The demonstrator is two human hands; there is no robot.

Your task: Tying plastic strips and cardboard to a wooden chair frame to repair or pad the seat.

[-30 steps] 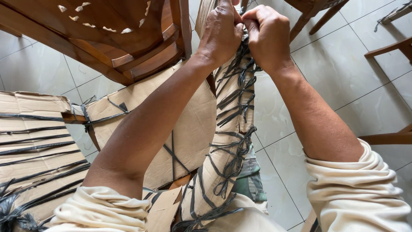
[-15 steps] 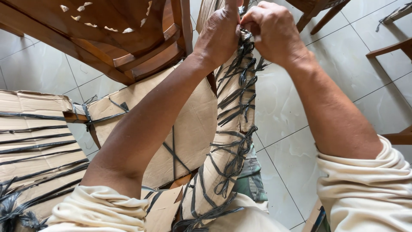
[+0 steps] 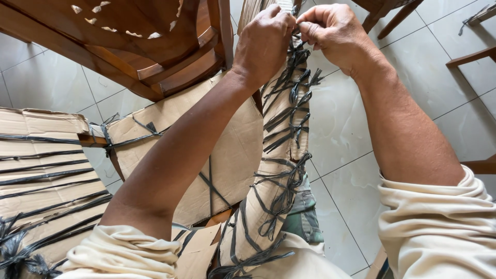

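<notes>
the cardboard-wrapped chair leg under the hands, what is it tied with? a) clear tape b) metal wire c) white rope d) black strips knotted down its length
d: the cardboard-wrapped leg carries black strips crossed and knotted in a row down its length, and the left hand and right hand meet at its top end, pinching there; no tape, rope or wire shows on it.

You have two bare hands in view, your left hand [image 3: 263, 44] and right hand [image 3: 333, 33]. Three cardboard-wrapped furniture parts show: a long leg [image 3: 281, 139], a flat panel [image 3: 227, 150], and another panel [image 3: 41, 170]. One unwrapped wooden chair [image 3: 119, 36] stands upper left.
</notes>
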